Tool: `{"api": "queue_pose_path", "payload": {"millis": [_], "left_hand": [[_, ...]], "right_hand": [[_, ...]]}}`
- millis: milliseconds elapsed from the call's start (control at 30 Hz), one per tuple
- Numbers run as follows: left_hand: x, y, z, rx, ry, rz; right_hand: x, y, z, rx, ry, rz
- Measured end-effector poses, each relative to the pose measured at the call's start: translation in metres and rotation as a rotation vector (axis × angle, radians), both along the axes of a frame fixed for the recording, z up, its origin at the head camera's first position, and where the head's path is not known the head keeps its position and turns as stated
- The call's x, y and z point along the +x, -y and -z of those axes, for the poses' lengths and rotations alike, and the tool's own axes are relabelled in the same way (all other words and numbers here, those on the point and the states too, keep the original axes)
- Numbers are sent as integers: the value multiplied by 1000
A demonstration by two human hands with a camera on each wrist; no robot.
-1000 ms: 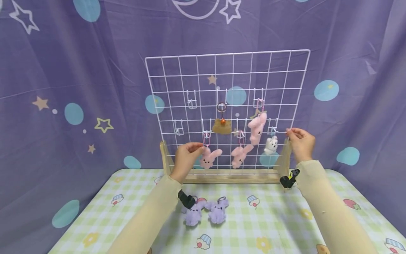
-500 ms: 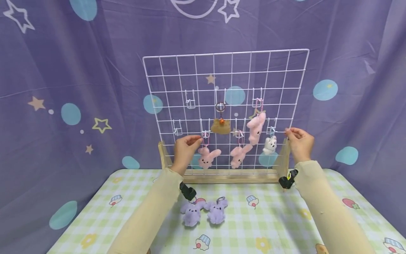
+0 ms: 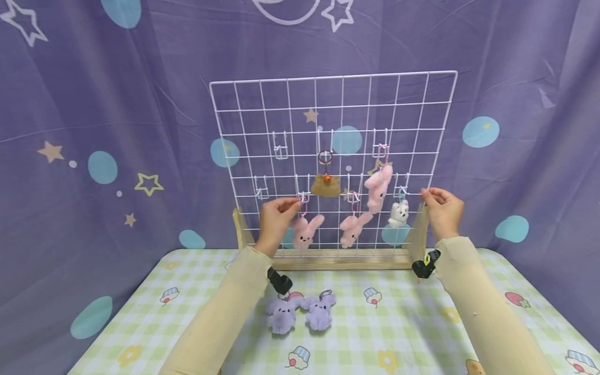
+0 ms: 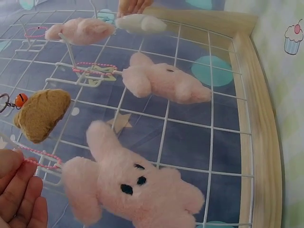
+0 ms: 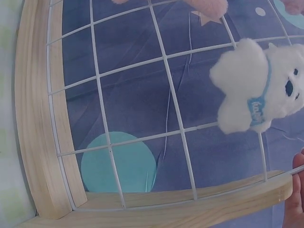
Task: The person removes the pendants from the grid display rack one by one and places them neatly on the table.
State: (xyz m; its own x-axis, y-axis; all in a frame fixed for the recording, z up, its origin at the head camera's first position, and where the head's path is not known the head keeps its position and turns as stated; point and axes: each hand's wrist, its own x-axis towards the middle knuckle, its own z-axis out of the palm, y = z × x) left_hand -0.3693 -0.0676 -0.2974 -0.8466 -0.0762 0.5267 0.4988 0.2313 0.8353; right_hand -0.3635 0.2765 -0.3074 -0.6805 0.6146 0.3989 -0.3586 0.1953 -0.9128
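My left hand [image 3: 276, 221] pinches the pink bead chain [image 4: 45, 159] of a pink plush bunny keychain [image 3: 307, 233] at the lower left of the white wire grid [image 3: 330, 107]. The chain is around a hook on the grid, and the bunny hangs below. My right hand [image 3: 442, 211] grips the grid's right edge between thumb and fingers, just above the wooden side support [image 3: 419, 234]. Close to it hangs a white plush bear keychain [image 3: 399, 214]. In the right wrist view only part of this hand [image 5: 295, 190] shows.
Two more pink bunnies hang right of centre, one being the upper bunny [image 3: 378, 188]. A brown plush keychain [image 3: 325, 186] hangs mid-grid. Two bare hooks, including the upper hook [image 3: 280, 151], are at left. Two purple plush keychains [image 3: 320, 314] lie on the checked tablecloth [image 3: 375, 338].
My left hand has risen from beside the bunny's ear to its chain at the hook. The bunny has shifted slightly and its ear points more upward. My right hand stays on the grid edge.
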Motion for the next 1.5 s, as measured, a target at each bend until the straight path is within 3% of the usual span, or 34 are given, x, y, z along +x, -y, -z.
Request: {"api": "queue_pose_path", "payload": {"millis": [400,700,933,1200,1500], "left_hand": [[2,1,-6,-5,-56,-9],[17,5,-8,-2,-66,14],[34,7,-4,-14,-67,63],[58,1,10,-38,-42,130],[105,-16,8,-81,37,276]], "right_hand": [[1,-1,-1,-10,37,-14],[1,-1,-1,-13,43,-16],[1,-2,0,-13,46,-12],[1,-2,-2,-19,72,-28],[2,-3,-1,-29,52,-29]]}}
